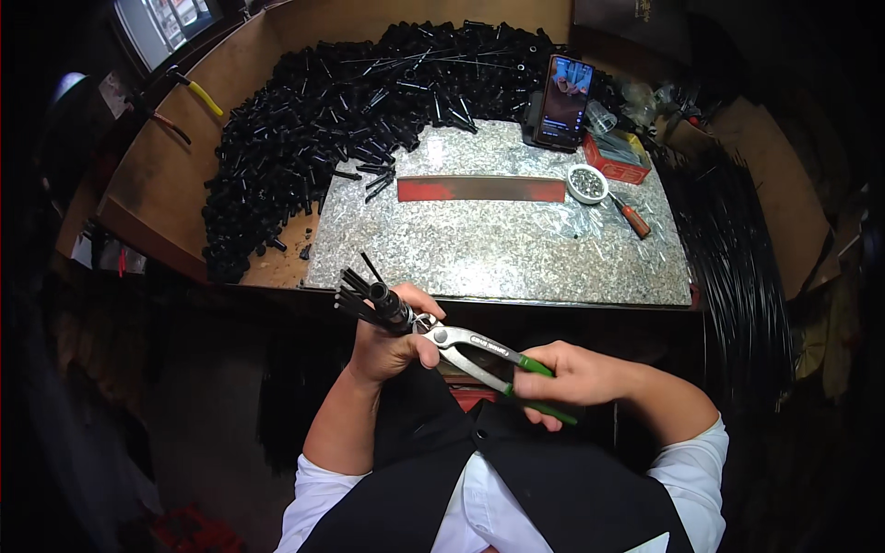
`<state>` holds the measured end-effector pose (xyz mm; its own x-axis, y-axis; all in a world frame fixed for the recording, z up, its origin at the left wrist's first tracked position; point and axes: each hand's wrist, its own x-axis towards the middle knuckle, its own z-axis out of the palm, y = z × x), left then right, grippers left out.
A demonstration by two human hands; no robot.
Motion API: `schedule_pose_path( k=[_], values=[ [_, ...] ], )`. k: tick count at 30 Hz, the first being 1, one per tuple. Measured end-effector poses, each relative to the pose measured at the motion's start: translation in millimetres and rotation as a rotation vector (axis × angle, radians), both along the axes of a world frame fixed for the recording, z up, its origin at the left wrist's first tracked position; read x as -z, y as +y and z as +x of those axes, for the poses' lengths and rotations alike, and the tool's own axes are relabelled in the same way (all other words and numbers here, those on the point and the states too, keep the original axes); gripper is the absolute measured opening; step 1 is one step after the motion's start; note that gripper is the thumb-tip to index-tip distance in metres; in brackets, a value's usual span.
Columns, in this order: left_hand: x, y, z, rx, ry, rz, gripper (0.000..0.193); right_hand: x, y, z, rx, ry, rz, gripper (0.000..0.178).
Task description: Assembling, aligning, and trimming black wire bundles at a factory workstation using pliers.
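Note:
My left hand point(387, 350) is wrapped round a black tubular fitting point(383, 300) with a bundle of thin black rods point(354, 293) beside it, their ends pointing up and to the left. Steel pincers point(442, 336) with green handles are gripped in my right hand point(573, 373). The jaws of the pincers meet the lower end of the bundle, close to my left thumb and fingers. Exactly what the jaws bite on is too small to make out. Both hands are held in front of my body, just below the near edge of the stone slab point(498, 267).
A large heap of black tubular parts point(304, 138) covers the back left. On the slab lie a red-brown strip point(479, 190), a white bowl point(573, 190) of small metal pieces, a screwdriver point(636, 221), a red box point(631, 172) and a propped phone point(563, 101). Long black rods point(747, 267) hang at right.

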<state>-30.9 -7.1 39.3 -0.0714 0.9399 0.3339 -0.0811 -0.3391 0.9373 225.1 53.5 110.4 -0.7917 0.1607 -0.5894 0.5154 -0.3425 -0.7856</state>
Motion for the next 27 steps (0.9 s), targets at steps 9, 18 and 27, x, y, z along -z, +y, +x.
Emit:
schedule_pose_path(
  k=[9, 18, 27],
  values=[
    [-8, 5, 11, -0.184, -0.073, -0.100, 0.071, 29, 6, -3, 0.072, 0.275, 1.988, 0.052],
    [-2, 6, 1, 0.114, -0.061, -0.033, 0.050, 18, 13, 8, -0.106, -0.010, -0.004, 0.021],
    [0, 14, 11, -0.113, -0.072, -0.053, 0.046, 24, 15, 6, 0.041, 0.090, 1.774, 0.063]
  ],
)
